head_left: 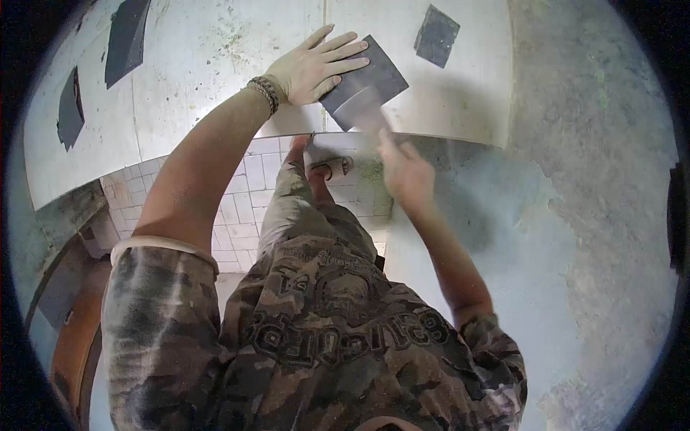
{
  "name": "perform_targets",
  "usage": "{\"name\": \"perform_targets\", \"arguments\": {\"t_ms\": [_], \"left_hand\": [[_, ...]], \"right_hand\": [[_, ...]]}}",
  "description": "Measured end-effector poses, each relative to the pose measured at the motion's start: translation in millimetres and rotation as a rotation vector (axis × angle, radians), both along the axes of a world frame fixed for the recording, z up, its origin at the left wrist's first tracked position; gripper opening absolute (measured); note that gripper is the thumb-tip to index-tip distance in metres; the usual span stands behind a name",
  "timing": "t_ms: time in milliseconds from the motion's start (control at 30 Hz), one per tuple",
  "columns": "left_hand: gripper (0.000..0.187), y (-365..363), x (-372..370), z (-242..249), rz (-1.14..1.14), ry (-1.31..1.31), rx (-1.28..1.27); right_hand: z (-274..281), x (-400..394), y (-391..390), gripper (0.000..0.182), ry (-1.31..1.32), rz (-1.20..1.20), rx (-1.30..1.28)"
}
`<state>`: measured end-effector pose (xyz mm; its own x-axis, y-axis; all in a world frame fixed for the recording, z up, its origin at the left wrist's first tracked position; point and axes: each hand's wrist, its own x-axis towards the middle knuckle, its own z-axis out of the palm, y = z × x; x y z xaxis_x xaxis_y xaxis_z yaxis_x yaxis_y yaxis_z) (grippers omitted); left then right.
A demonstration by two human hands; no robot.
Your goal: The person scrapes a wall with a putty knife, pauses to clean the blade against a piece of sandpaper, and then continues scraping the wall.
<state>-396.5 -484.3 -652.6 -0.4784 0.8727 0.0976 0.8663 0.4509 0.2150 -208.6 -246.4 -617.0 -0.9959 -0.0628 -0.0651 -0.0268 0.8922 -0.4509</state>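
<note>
My left hand [311, 70] lies flat on the pale countertop, fingers spread, their tips resting on a dark grey square sheet [381, 70]. Wrapped round the handle of a wide-bladed scraper [357, 108] is my right hand [408, 171], just below the counter's front edge. The scraper is smeared by motion, and its blade overlaps the sheet's lower corner. A bracelet [264, 93] circles my left wrist.
Another dark piece [437, 36] lies at the upper right of the pale countertop [208, 79]. Two more dark strips, an upper one [127, 42] and a lower one [70, 110], lie at the left. A rough wall [596, 179] stands at the right; white tiles [241, 187] show below the counter.
</note>
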Motion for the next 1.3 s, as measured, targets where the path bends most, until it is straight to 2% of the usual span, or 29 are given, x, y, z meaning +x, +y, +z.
{"name": "perform_targets", "arguments": {"t_ms": [33,67,133,167,233,267,367,433,500,633,667,733,800,833,867,933,967,1033,1067,1133,1267,1300], "left_hand": [[0.06,0.3,1.2,0.2,-0.001,-0.011,-0.005],[0.062,0.7,1.4,-0.1,0.003,-0.019,-0.008],[0.061,1.6,4.3,-1.0,0.015,-0.024,0.006],[0.06,-0.1,2.5,0.0,0.018,-0.014,0.015],[0.062,-1.1,2.1,-0.6,0.008,-0.026,0.016],[0.063,-0.7,1.1,-1.9,-0.004,-0.041,0.024],[0.066,-0.9,2.7,1.5,-0.018,-0.028,-0.022],[0.069,-1.4,1.6,0.4,-0.057,-0.053,-0.005],[0.073,0.1,1.9,1.6,-0.096,-0.085,0.018],[0.065,0.8,1.8,5.3,-0.083,-0.083,-0.06],[0.064,0.3,0.9,5.1,-0.088,-0.076,-0.061],[0.065,0.3,-0.2,4.2,-0.088,-0.084,-0.042],[0.065,1.1,1.0,0.5,-0.092,-0.099,-0.021],[0.06,1.3,0.4,-2.8,-0.092,-0.088,0.031],[0.055,1.2,0.2,-6.4,-0.091,-0.078,0.082],[0.051,0.5,-0.2,-5.9,-0.066,-0.069,0.082],[0.047,1.9,1.6,-4.9,-0.048,-0.057,0.084],[0.046,3.4,6.1,-2.9,-0.052,-0.065,0.055],[0.046,3.0,1.5,-1.4,-0.05,-0.042,0.02],[0.047,1.6,-3.7,-8.4,-0.034,-0.059,0.066],[0.048,5.1,4.2,-3.8,-0.07,-0.027,0.061],[0.048,6.4,4.5,1.9,-0.063,-0.026,0.044]], "right_hand": [[2.7,7.0,-2.6,0.032,-0.078,0.099,0.035],[0.3,0.6,2.7,0.032,-0.081,0.101,0.037],[-5.6,-16.3,15.6,0.033,0.062,-0.108,-0.073],[-5.4,-11.2,11.0,0.033,0.062,-0.097,-0.077],[-1.9,7.6,-1.3,0.037,-0.095,0.043,0.032],[-1.9,4.2,1.0,0.037,-0.092,0.044,0.033],[12.9,-0.8,2.3,0.043,-0.181,0.036,-0.083],[19.6,-4.2,-4.6,0.04,-0.432,-0.359,-0.537],[19.2,0.8,-10.7,0.033,-0.439,-0.401,-0.599],[-12.1,14.2,-21.8,0.026,-0.378,-0.449,-0.802],[-16.8,15.9,-18.8,0.026,-0.379,-0.446,-0.804],[-1.6,4.2,-22.2,0.031,-0.738,-0.419,-0.792],[-4.1,4.3,-24.5,0.035,-0.81,-0.461,-0.803],[-5.9,2.8,-25.7,0.041,-0.878,-0.499,-0.81],[-7.1,-0.8,-26.5,0.041,-0.882,-0.5,-0.809],[-1.7,-11.1,-29.5,0.059,-0.591,-0.347,-0.472],[5.3,-14.0,-32.5,0.059,-0.603,-0.354,-0.469],[24.4,-20.4,-43.0,0.063,-0.908,-0.516,-0.461],[17.6,-12.0,-44.5,0.063,-0.9,-0.519,-0.457],[2.1,3.7,-47.4,0.059,-0.614,-0.372,-0.377],[15.1,-32.6,-50.5,0.058,-0.673,-0.41,-0.548],[4.1,-21.3,-47.6,0.058,-0.667,-0.42,-0.586]]}}
